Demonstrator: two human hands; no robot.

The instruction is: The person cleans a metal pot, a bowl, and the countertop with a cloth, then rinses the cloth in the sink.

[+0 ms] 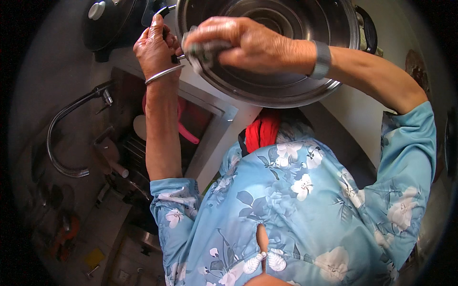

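Note:
A wide stainless-steel pot (282, 96) stands before me at the top of the view, its inside facing up. My left hand (157, 46) is closed around its left black handle. My right hand (247, 44) reaches across the pot and grips a greyish cloth (205, 57), blurred by motion, at the pot's left rim. Part of the pot's interior is hidden behind this hand. On the far side is the pot's other black handle (368, 30), which no hand touches.
To the left is a sink (211, 111) with a curved metal faucet (53, 132). A pink-handled utensil (188, 134) lies in the sink, partly behind my left forearm. A dark lid (107, 25) with a pale knob stands at upper left. Red fabric (263, 132) hangs near my waist.

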